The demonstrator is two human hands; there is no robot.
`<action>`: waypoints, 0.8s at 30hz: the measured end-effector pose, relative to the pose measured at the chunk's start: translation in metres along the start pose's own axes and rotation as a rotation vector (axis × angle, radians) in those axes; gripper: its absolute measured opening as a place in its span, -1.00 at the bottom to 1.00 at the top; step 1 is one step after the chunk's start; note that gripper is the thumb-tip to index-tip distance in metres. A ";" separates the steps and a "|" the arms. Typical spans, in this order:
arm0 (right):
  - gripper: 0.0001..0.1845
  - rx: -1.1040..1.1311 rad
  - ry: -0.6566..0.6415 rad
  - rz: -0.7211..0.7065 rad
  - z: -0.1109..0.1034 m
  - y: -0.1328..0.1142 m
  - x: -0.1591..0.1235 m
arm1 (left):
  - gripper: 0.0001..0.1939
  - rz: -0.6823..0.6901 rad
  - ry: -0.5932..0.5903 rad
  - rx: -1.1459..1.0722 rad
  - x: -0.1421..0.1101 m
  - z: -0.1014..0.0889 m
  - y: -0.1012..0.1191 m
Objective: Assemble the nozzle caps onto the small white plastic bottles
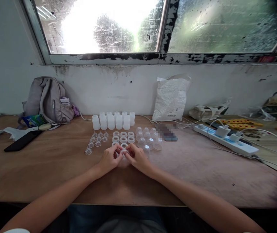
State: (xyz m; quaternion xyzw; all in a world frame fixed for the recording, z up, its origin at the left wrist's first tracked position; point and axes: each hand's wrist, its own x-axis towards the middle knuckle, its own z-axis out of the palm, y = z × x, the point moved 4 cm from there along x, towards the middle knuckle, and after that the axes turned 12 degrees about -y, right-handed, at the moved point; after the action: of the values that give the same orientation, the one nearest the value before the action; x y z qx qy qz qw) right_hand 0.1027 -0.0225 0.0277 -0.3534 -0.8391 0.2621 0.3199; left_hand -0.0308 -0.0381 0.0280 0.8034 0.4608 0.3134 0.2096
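My left hand (pixel 110 158) and my right hand (pixel 136 157) meet at the middle of the wooden table (pixel 56 168), fingers pinched together around a small clear plastic ring piece (pixel 124 152). Just beyond the hands lie several white rings (pixel 123 137) in rows. To their left stand small clear nipple-shaped pieces (pixel 95 141). To their right sit clear dome caps (pixel 148 139). Behind them all, a row of white plastic bottles (pixel 112 121) stands upright.
A grey backpack (pixel 47 98) leans on the wall at the back left, with a black phone (pixel 22 141) in front of it. A white plastic bag (pixel 171 98) stands at the back centre-right. A power strip (pixel 225 139) with cables lies at the right.
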 end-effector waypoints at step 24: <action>-0.82 -0.074 -0.042 -0.055 0.005 0.002 0.000 | -0.86 0.005 -0.002 0.002 0.001 0.006 -0.001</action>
State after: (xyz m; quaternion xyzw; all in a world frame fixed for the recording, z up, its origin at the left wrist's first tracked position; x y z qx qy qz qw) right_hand 0.0995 -0.0220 0.0229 -0.3362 -0.8641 0.2296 0.2960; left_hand -0.0272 -0.0374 0.0237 0.8051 0.4588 0.3127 0.2087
